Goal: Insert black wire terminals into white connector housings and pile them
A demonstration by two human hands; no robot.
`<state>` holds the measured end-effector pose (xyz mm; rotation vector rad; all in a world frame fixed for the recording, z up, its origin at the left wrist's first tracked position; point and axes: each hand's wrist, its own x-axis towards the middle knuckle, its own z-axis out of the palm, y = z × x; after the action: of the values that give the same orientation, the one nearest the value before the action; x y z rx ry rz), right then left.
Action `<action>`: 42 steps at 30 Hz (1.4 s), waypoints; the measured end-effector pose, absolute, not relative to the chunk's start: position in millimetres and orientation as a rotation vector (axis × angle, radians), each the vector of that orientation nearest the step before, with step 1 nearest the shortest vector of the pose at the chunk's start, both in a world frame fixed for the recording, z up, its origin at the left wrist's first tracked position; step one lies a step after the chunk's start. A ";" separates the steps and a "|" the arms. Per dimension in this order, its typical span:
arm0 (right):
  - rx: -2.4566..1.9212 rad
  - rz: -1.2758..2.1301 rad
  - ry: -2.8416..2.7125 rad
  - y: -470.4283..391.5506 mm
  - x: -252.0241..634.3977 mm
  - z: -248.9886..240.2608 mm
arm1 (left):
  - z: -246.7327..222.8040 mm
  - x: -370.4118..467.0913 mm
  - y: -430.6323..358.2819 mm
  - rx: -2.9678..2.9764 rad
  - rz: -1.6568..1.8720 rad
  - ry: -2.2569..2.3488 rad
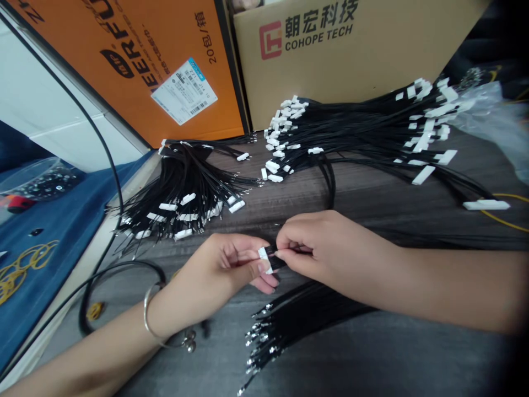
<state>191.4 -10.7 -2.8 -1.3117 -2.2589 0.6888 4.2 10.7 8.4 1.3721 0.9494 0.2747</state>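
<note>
Loose black wires (285, 325) (metal-tipped), left hand (225, 270) pinching white connector (264, 259), right hand (318, 248) gripping its wire.

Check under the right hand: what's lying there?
Under the right hand a bundle of loose black wires fans toward the camera, bare metal terminals at the tips. Their far ends are covered by the hand and forearm. Both hands pinch a white connector.
</note>
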 end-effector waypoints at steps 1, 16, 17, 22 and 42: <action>-1.304 0.671 -2.266 -10.8 190.8 -3.8 | 8.3 4.8 10.1 1.376 0.282 0.953; -1.224 0.129 -2.476 -11.8 209.5 15.8 | 8.9 3.6 11.2 1.211 0.350 0.959; -1.190 0.086 -2.495 -16.0 207.4 17.0 | 8.0 2.9 11.8 1.191 0.361 0.956; -1.123 0.533 -2.648 -34.8 187.3 10.8 | 4.9 1.1 12.2 1.153 0.377 0.931; -1.420 0.372 -2.380 -33.3 196.7 13.0 | 4.7 0.6 12.3 1.212 0.351 0.876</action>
<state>196.7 -33.3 13.0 -1.4198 -2.3800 0.3716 0.6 12.3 4.7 1.2116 0.8762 0.3514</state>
